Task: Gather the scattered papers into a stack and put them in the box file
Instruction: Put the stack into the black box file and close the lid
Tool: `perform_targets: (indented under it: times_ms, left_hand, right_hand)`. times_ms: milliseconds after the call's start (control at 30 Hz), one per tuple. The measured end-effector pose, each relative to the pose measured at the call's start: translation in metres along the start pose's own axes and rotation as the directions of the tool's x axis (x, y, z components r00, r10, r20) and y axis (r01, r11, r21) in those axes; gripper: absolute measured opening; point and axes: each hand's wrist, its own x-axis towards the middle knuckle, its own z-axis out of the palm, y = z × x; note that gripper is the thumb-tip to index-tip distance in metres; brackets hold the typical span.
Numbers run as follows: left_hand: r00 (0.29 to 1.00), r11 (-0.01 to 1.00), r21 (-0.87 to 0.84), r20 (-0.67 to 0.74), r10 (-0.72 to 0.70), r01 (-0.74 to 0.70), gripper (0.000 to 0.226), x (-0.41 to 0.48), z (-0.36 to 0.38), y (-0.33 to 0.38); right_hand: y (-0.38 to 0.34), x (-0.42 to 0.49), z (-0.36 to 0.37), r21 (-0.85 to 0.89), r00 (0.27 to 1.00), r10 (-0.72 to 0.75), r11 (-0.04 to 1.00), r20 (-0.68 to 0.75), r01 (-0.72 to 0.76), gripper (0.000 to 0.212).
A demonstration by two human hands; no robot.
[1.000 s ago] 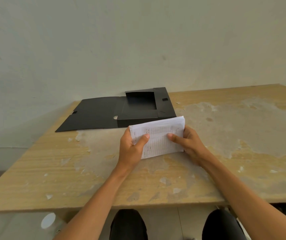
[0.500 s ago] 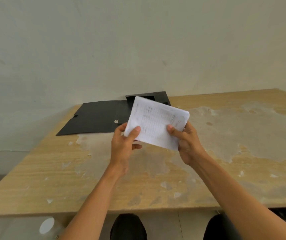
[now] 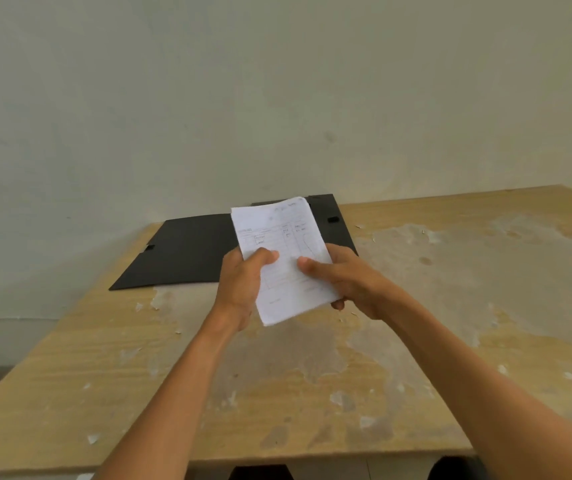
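A worn wooden table point(image 3: 450, 341) fills the lower frame, its veneer peeling in grey patches at centre and right. A black box file point(image 3: 180, 252) lies open on it at centre left, by the far edge.

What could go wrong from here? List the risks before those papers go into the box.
1. Both hands, left and right, pinch the papers low down, so the free top may flop or fan apart.
2. The papers hide most of the black box file, so the drop may catch its wall.
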Motion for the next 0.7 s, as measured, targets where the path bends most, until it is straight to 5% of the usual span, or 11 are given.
perform_targets:
  times_ms: [167, 333, 467, 567, 700]
  left_hand:
    - [0.979, 0.984, -0.026, -0.101, -0.176, 0.174, 0.025, 0.012, 0.011, -0.003]
    - [0.983, 0.976, 0.181, -0.163, -0.088, 0.117, 0.022, 0.046, 0.011, -0.009]
    - [0.975, 0.947, 0.271, -0.186, -0.123, 0.171, 0.023, 0.096, -0.003, -0.011]
    - [0.962, 0.912, 0.329, -0.194, -0.190, 0.246, 0.031, 0.137, -0.004, -0.019]
    - [0.929, 0.839, 0.401, -0.200, -0.312, 0.368, 0.032, 0.181, 0.013, -0.036]
  right_hand:
    - [0.007, 0.027, 0.010, 0.027, 0.967, -0.062, 0.997, -0.247, 0.071, 0.031]
    - [0.008, 0.055, 0.004, -0.074, 0.959, -0.009, 0.997, -0.283, -0.012, 0.026]
    - [0.013, 0.076, -0.026, -0.241, 0.857, -0.058, 0.967, -0.512, -0.079, 0.022]
    - [0.030, 0.087, -0.045, -0.543, 0.789, -0.267, 0.834, -0.554, -0.099, 0.028]
    - [0.060, 0.105, -0.055, -0.754, 0.872, -0.282, 0.642, -0.400, -0.138, 0.044]
